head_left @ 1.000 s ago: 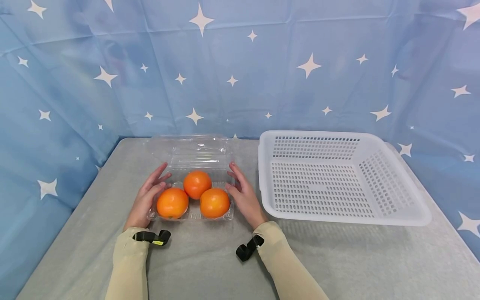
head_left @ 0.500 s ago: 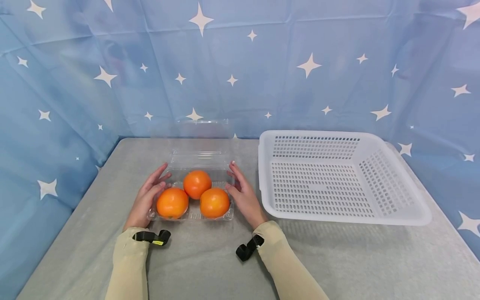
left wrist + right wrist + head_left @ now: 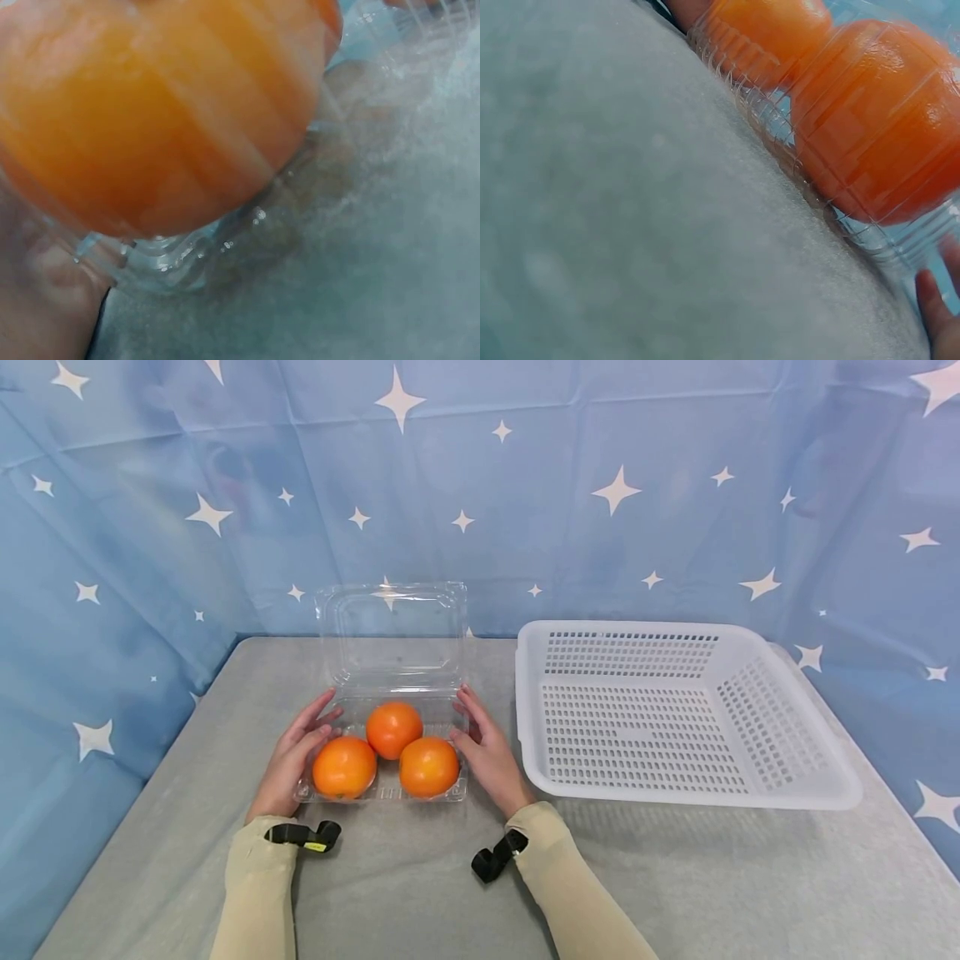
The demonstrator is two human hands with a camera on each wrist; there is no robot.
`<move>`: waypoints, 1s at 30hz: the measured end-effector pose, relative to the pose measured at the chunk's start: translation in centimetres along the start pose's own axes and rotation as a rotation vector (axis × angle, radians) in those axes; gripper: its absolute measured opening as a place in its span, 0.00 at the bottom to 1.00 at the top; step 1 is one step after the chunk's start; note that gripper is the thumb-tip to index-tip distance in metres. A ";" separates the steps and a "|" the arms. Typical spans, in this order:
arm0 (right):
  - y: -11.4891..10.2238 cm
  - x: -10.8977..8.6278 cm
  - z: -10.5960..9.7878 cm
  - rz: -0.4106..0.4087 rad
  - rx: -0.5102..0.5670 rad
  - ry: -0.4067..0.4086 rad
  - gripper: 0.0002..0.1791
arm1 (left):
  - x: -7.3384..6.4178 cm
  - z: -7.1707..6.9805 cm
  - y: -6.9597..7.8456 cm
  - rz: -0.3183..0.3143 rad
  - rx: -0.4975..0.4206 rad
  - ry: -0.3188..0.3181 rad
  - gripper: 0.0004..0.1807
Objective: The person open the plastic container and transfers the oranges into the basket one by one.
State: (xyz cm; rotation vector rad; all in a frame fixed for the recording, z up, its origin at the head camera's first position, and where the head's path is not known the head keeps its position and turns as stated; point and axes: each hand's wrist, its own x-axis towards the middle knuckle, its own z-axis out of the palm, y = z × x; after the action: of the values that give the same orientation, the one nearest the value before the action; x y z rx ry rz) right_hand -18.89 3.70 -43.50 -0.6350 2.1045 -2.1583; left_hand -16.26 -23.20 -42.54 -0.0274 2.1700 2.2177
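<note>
Left grip (image 3: pixel 291 756), right grip (image 3: pixel 491 756): fingers loose, unclamped, flanking clear container (image 3: pixel 388 794); three oranges (image 3: pixel 394 730) between. Lid (image 3: pixel 393 639), lying back a second ago, now stands near upright beyond the grips; oranges remain uncovered. Wall contact unclear.

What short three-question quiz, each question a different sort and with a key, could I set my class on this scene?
1. How many orange fruits sit in the clear container?
2. True or false: the container's lid stands open.
3. Where is the white basket? A) Under the clear container. B) To the right of the person's right hand. C) In the person's right hand.

Key: 1. Three. 2. True. 3. B.
</note>
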 end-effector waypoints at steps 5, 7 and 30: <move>0.0 0.0 0.0 0.009 -0.015 0.010 0.30 | 0.0 0.0 0.1 0.000 0.009 0.003 0.28; 0.1 0.1 0.0 0.016 -0.019 0.015 0.30 | 0.0 0.0 0.1 0.002 0.014 0.002 0.28; 0.0 0.0 0.0 0.071 -0.037 0.013 0.29 | 0.0 -0.2 0.0 0.033 0.039 -0.026 0.29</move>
State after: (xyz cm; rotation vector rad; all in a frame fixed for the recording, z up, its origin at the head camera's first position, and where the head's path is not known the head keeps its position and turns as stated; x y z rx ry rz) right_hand -18.91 3.72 -43.46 -0.5417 2.1436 -2.0977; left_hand -16.31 -23.36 -42.56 0.0387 2.2150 2.1794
